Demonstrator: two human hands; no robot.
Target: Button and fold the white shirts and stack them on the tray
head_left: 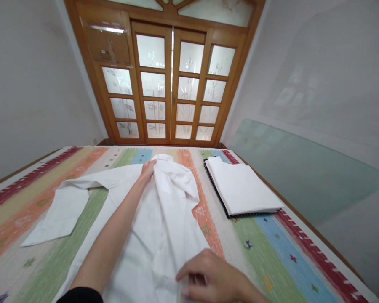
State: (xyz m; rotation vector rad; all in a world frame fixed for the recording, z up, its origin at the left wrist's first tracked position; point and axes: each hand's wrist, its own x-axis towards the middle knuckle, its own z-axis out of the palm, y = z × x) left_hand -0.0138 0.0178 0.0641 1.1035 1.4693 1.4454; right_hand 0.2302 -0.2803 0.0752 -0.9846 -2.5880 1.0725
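Surface: table point(265, 248) under a striped woven cloth in green, orange, blue and red bands; its far edge runs below a wooden door with frosted glass panes point(173, 80).
Main item: white cotton short-sleeved shirt point(164, 227), spread flat mid-table, collar toward the far edge, hem toward the near edge. One sleeve lies flat toward the table's left side; the other side is folded over the body.
Left hand point(147, 170): reaching far, fingers closed on the shirt fabric just beside the collar.
Right hand point(208, 275): near edge, fingers curled, pinching the shirt's right side edge.
Second item: stack of folded white cloth on a dark backing point(240, 189), right of the shirt near the far right corner, apart from the shirt.
Edges: stack sits close to the table's right edge; the spread sleeve ends short of the left edge.
Open room: bare striped cloth between shirt and stack, the near right part, and the left strip beyond the sleeve.
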